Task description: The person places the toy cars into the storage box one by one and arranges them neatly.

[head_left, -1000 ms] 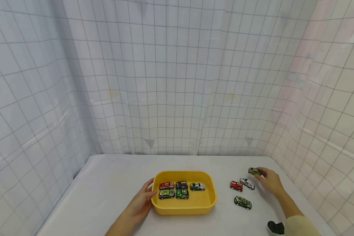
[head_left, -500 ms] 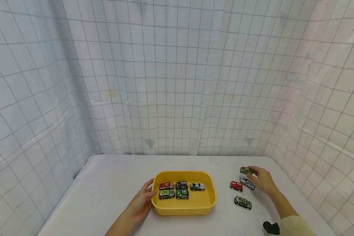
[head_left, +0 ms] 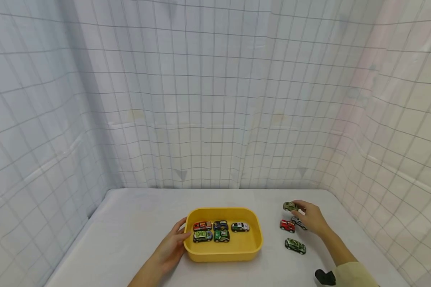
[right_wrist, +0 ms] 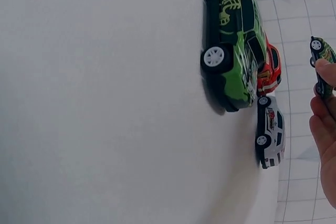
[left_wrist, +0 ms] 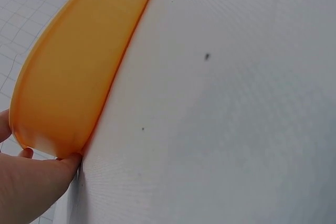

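Right hand (head_left: 310,218) pinches an olive toy car (head_left: 289,206) at its fingertips, raised off the table (head_left: 129,223). Just below that hand lie a red car (head_left: 287,226), a white car (right_wrist: 270,137) and a green car (head_left: 295,246). Left hand (head_left: 170,247), fingers relaxed, rests against the yellow tray (head_left: 251,249).

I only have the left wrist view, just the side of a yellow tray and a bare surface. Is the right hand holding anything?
Observer: Yes, the right hand pinches an olive toy car, lifted off the table.
Operator: Any cars left outside the tray?
Observer: Three: a red car, a white car and a green car.
Operator: And inside?
Observer: Five cars sit in the yellow tray.
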`<state>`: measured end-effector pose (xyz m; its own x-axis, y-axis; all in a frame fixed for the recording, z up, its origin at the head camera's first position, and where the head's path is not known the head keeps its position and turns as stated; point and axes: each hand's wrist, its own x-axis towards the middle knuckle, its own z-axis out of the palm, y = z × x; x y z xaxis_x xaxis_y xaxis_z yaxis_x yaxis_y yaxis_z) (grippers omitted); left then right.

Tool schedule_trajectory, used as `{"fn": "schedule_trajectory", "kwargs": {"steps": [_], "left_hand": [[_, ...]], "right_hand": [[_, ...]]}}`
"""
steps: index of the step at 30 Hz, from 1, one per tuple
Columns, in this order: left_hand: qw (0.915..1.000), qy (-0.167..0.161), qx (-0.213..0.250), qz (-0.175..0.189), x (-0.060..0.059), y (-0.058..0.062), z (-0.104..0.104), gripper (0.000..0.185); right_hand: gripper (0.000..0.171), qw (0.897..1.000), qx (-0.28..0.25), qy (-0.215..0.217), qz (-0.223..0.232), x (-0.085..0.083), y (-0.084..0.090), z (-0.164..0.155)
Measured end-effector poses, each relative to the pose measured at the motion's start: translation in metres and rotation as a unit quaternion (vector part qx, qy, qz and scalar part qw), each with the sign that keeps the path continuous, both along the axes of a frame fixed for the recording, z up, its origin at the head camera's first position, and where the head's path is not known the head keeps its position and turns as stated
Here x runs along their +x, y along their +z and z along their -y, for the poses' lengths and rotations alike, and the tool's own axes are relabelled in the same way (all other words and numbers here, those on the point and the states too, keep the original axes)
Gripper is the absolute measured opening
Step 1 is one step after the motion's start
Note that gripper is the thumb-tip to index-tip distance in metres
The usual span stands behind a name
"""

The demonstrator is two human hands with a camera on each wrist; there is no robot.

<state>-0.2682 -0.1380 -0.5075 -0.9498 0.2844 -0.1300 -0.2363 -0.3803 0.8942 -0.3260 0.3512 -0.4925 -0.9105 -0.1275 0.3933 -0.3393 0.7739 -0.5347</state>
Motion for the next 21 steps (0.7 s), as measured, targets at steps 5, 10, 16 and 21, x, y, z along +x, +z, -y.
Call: {"fn": "schedule_trajectory", "kwargs": {"steps": [5,10,16,21], "left_hand": [[1.0000,0.000,0.001,-0.005,0.000,-0.001,-0.001,0.069],[1.0000,-0.001,-0.001,0.000,0.001,-0.001,0.000,0.069],[1.0000,-0.007,-0.004,0.001,0.000,-0.001,0.000,0.070],[1.0000,-0.005,-0.004,-0.001,0.000,-0.001,0.000,0.071]], "right_hand": [[0.037,1.000,-0.004,0.022,-0.012,0.000,0.001,0.012],[0.037,0.999,-0.022,0.034,-0.004,0.003,0.001,0.031],[0.037,0.997,-0.041,0.072,-0.006,0.009,0.005,0.059],[0.036,0.993,-0.045,0.112,-0.016,0.011,0.011,0.077]]}}
